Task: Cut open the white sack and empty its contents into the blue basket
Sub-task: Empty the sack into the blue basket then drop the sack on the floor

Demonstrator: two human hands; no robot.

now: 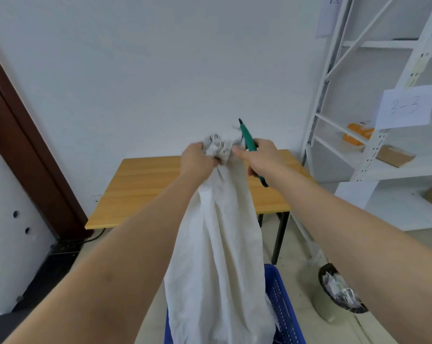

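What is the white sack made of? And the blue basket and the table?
The white sack looks like soft woven cloth: it hangs in long folds and bunches into wrinkles at the top. The blue basket seems to be hard plastic, with rows of small moulded holes in its wall. The table top looks like smooth wood or wood-look board, with grain lines.

Off-white sack (pixel 217 244), plain, greyer at the bunched neck. Green-handled cutter (pixel 247 139), dark tip. Blue basket (pixel 283 309), perforated wall. Tabletop (pixel 145 184) honey-yellow wood grain, black legs. Wall (pixel 160 70) pale grey-white. Door frame (pixel 23 145) dark reddish brown. Shelving (pixel 373 150) white, bearing white paper label (pixel 406 106) with faint grey "3-3", orange packet (pixel 357 132), brown cardboard box (pixel 393 156).
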